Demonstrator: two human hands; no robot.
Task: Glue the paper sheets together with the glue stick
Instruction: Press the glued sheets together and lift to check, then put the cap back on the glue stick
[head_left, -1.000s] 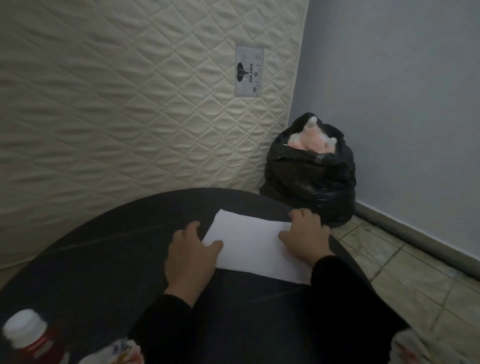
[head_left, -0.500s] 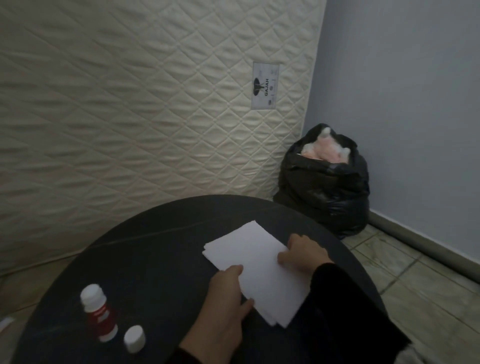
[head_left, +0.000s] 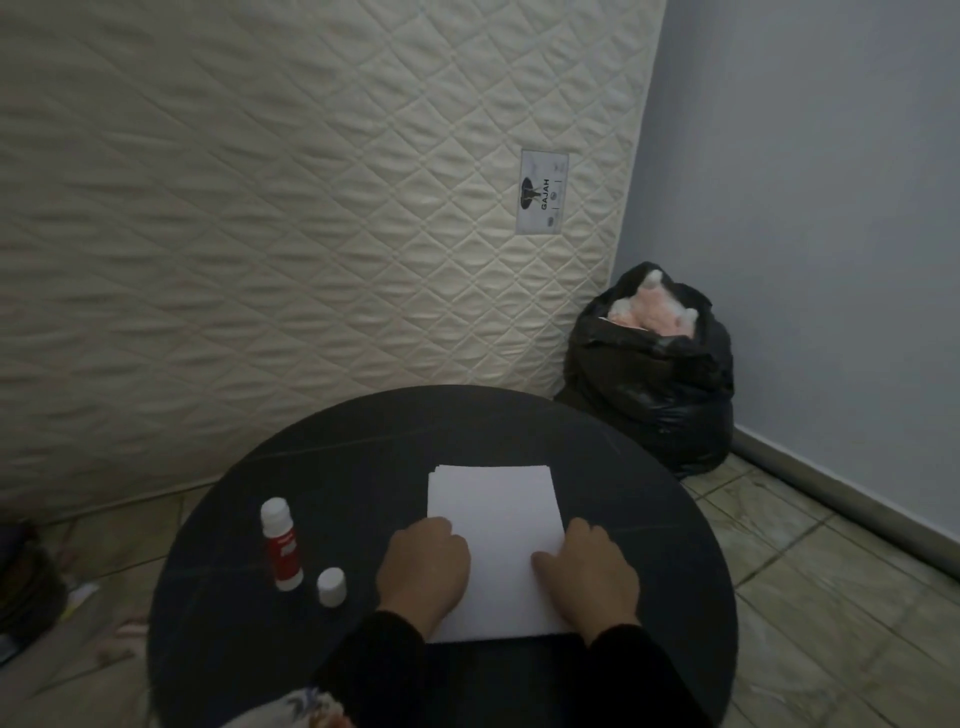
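Paper sheets (head_left: 493, 525), white and stacked with their edges nearly flush, lie in the middle of a round black tabletop (head_left: 363, 447), straight in front of the person. Both hands rest palm down on the near half of the stack. The left hand (head_left: 423, 569) presses on the left edge, fingers curled loosely onto the paper; the right hand (head_left: 589, 577) lies flat by the right edge with the thumb pointing inward. Neither grip is clamped on anything: the fingers only lie on the top sheet. Dark sleeves cover both wrists.

The glue stick (head_left: 280, 543), a red tube with a white end, stands upright on the tabletop to the left of the stack, well clear of it. Its white cap (head_left: 331, 586) stands separately just beside it, nearer the person, so the stick appears to be uncapped.

Judging from this, the step in hand is squaring up or pressing the sheets; whether glue is already between them cannot be told. If not, the next move calls for the left hand to reach left for the stick while the right hand pins the paper down or lifts the top sheet.

Beyond the tabletop a quilted cream mattress (head_left: 260, 208) leans upright against the wall. A stuffed black rubbish bag (head_left: 649, 374) sits on the tiled floor in the corner to the right. Nothing lies between the hands and the stick.
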